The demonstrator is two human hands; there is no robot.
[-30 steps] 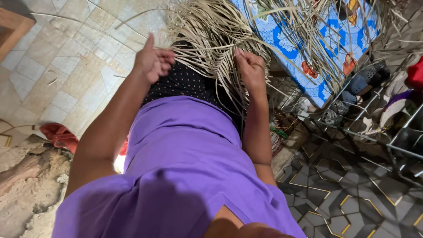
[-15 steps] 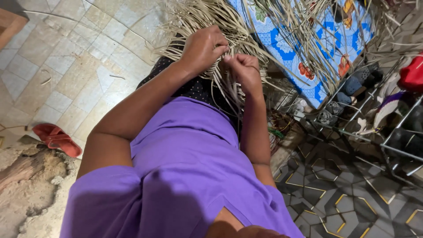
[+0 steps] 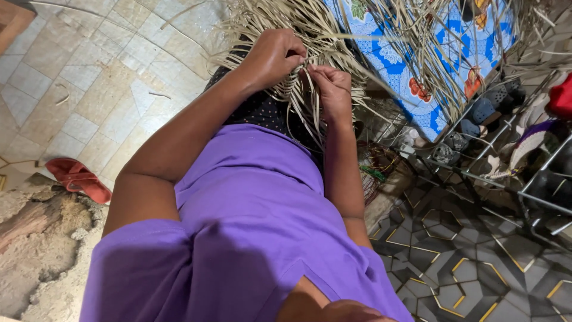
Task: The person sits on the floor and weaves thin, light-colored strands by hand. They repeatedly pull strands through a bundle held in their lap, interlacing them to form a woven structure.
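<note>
I see the bundle of pale dry straw-like strips (image 3: 310,65) lying on the lap, far centre, loose ends fanning outward. Step in hand, by my reading: interlacing strands. Left hand (image 3: 275,56) is fisted on several strips; right hand (image 3: 331,89), just beside it, pinches others. Next move calls for keeping tension while crossing strands. Blue flowered cloth (image 3: 411,65) lies far right; red sandal (image 3: 77,179) left.

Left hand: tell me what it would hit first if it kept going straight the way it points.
The left hand points up-right in the head view, already closed on the pale dried strips. Straight on, it would meet more of them, then probably the blue patterned cloth; depth is unclear.
</note>
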